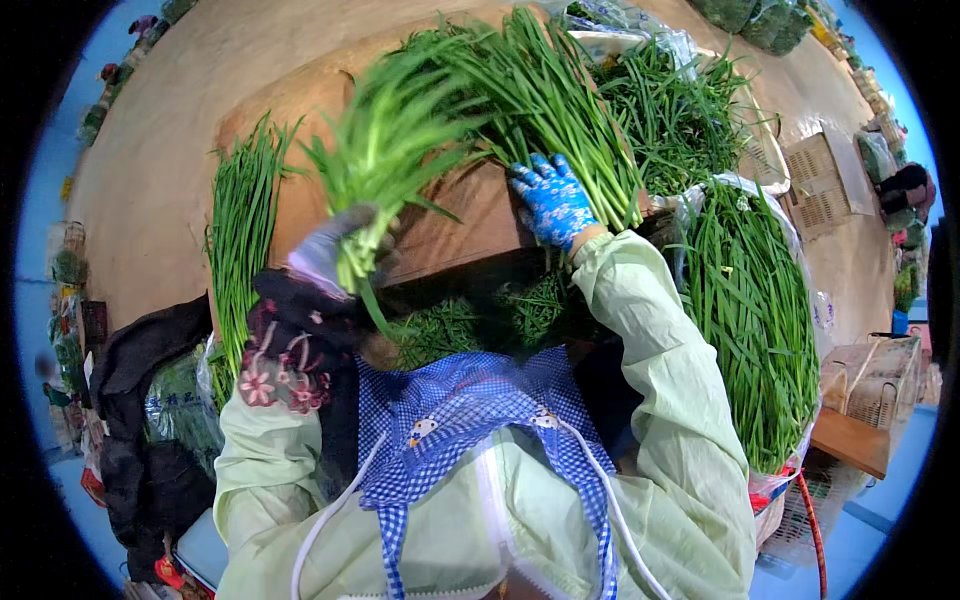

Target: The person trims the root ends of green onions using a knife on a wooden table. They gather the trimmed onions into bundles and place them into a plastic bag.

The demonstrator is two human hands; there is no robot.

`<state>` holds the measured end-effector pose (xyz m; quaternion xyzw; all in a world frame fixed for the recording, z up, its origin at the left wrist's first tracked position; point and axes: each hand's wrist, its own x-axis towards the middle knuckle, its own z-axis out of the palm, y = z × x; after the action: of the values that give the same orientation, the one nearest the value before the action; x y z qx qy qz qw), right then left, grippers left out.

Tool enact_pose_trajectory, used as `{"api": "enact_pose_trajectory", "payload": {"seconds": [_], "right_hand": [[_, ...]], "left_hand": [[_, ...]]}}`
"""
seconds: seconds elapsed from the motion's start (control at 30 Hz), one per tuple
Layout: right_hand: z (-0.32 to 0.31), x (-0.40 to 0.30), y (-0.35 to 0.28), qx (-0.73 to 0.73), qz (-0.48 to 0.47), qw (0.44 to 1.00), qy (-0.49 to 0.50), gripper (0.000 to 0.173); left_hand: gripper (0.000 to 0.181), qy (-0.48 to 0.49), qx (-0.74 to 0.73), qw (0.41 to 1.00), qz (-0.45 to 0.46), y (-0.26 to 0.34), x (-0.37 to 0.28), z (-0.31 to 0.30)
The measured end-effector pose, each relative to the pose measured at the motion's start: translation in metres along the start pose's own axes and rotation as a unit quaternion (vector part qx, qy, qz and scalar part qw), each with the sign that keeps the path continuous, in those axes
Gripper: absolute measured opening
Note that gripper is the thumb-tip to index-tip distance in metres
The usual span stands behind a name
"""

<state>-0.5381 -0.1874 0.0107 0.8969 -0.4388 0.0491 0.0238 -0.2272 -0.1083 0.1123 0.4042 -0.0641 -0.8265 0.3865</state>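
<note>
My left hand (324, 253), in a greyish-lilac glove, grips a bunch of green leafy stalks (375, 161), probably garlic chives. The pale stem ends point towards me, and the leaves are blurred and fan out above the brown board (465, 210). Fingers spread, my right hand (555, 201) in a blue flowered glove rests at the near edge of the board. It touches the left side of a larger pile of the same stalks (559, 112) and grips nothing that I can see. Another row of stalks (244, 217) lies along the board's left side.
Right of the board stand a white-rimmed container of loose leaves (667, 112) and an open plastic bag full of stalks (754, 330). Cut leaf bits (442, 330) lie below the board's near edge. A dark cloth (146, 360) hangs at left. Plastic crates (817, 176) sit farther right.
</note>
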Motion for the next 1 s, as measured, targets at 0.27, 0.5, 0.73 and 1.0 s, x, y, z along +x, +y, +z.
{"api": "enact_pose_trajectory", "payload": {"seconds": [0.27,0.5,0.73,1.0], "right_hand": [[0.002,0.006,-0.002,-0.04,0.002,0.999,0.021,0.043],[-0.031,-0.012,-0.083,0.476,0.198,0.857,0.0,0.043],[0.02,0.022,-0.072,0.62,0.324,0.714,-0.011,0.058],[0.005,0.082,-0.107,0.538,0.321,0.778,-0.052,0.065]], "left_hand": [[0.037,-0.164,-0.138,0.968,0.132,-0.004,-0.017,0.032],[0.032,-0.118,-0.275,0.954,-0.004,-0.138,0.048,-0.046],[0.045,0.164,0.299,0.922,0.184,-0.145,0.051,-0.105],[0.058,0.387,0.531,0.713,0.243,-0.044,0.083,-0.133]]}}
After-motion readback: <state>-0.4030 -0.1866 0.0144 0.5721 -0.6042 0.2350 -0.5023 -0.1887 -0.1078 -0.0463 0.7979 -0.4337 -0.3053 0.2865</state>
